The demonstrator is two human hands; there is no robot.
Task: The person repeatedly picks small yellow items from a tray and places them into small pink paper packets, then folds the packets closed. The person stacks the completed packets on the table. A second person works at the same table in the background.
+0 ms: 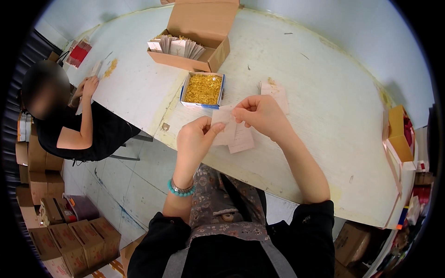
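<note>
Both my hands hold one pale pink paper card (225,129) above the near edge of the white table (324,106). My left hand (194,139) pinches its lower left side, and my right hand (259,115) pinches its top right corner. A second pink card (243,139) lies just under it on the table. Right behind my hands stands a small blue-rimmed box of gold pins (202,90). A small stack of pink cards (277,93) lies to the right of that box.
An open cardboard box (194,39) with upright cards stands at the back. Another person in black sits at the left with a hand (89,86) on the table. A yellow and pink box (398,134) sits at the right edge. Cardboard cartons (74,241) are stacked on the floor.
</note>
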